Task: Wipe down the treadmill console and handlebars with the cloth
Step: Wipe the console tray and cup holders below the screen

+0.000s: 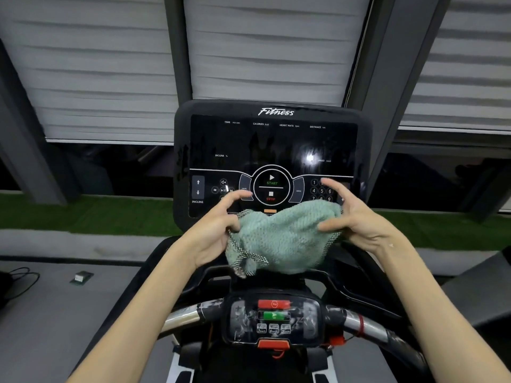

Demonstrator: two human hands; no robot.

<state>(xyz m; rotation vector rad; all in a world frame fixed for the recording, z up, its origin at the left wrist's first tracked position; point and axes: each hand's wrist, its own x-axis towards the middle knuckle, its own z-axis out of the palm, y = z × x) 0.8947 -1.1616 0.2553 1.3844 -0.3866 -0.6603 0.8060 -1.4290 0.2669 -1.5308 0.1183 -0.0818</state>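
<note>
- The teal cloth (279,239) is held up in the air between the 2 hands, in front of the lower edge of the treadmill console (273,142).
- It is bunched. Its long axis runs from one hand to the other and rises a little toward the right hand.
- A corner with a black-and-white checked border hangs down just below the left hand.
- The left hand (215,230) grips the cloth's left end, with the fabric gathered against the palm and the upper fingers curled toward the console.
- The right hand (356,217) grips the right end. Its thumb (329,226) lies on the near face of the cloth and its fingers arch over the top.
- The hands are apart, joined only by the cloth.
- Beyond the hands, the console stands upright with a dark, glossy face. START and STOP markings show just above the cloth, and number keys show behind the right fingers.
- Below the cloth is a dark moulded recess; what it holds cannot be made out.
- Nearer the person than the hands, a small control panel (273,319) carries 1 red button (273,304) above 1 green button (273,315).
- The left handlebar (182,316) and right handlebar (365,327) run outward from that panel, beneath the forearms.
- Far beyond the hands hang grey blinds (262,51).
</note>
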